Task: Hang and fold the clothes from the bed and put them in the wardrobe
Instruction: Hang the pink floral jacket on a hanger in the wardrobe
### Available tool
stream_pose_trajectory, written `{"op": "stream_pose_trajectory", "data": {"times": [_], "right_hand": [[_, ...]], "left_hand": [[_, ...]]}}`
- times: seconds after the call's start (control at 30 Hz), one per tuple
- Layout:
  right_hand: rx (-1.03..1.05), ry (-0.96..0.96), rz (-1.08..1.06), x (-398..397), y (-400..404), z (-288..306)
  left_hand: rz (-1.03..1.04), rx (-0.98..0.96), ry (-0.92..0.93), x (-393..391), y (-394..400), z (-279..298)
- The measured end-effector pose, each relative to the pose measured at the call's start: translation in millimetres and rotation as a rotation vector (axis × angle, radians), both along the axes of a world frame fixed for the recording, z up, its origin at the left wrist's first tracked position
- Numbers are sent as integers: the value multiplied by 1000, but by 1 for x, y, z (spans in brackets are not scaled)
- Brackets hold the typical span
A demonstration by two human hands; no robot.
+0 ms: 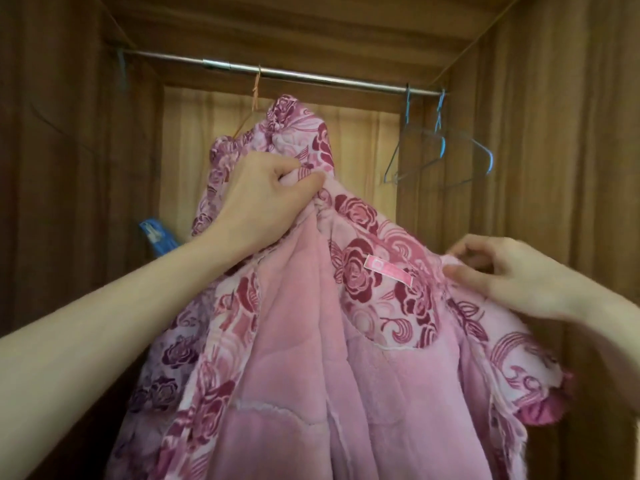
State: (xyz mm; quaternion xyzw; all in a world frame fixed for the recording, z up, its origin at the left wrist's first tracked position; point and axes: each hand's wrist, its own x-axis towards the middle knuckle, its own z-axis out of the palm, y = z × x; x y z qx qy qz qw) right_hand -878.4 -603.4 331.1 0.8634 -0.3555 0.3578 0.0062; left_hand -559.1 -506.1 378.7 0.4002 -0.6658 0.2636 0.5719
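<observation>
Hanging inside the open wardrobe (pixel 540 237), below the metal rail (pixel 311 76), on an orange wire hanger (pixel 255 90): a pink quilted robe (pixel 356 278) with a dark rose pattern outside and a plain fleecy lining inside. Gripped at the collar by the left hand (pixel 263 192), fingers curled tightly into a bunch of cloth. Pinched at the shoulder seam by the right hand (pixel 498 271), thumb and fingertips closed on the edge of the fabric. Looks thick and padded, so probably rather heavy for a thin wire hanger, and soft, without any stiffness of its own; likely to sag and slide to one side if the shoulders are not set evenly. Not slippery, judging from the fluffy lining, and not fragile. Best taken at the collar and at both shoulder seams, where the padding gives a firm hold, not at the loose front edges. To the right on the same rail, apart from the robe, two empty blue wire hangers (pixel 446 154).
</observation>
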Motion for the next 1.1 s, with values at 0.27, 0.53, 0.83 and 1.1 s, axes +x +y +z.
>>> {"op": "stream_pose_trajectory", "data": {"times": [0.27, 0.53, 0.83, 1.1], "right_hand": [[-505, -524, -179, 25, -4, 105], [109, -268, -342, 89, -43, 192], [143, -583, -209, 114, -86, 196], [-36, -605, 0, 98, -101, 154]], "left_hand": [[77, 4, -66, -13, -32, 6], [167, 32, -88, -14, -39, 10], [165, 20, -101, -10, -28, 9], [154, 21, -130, -26, -15, 7]]}}
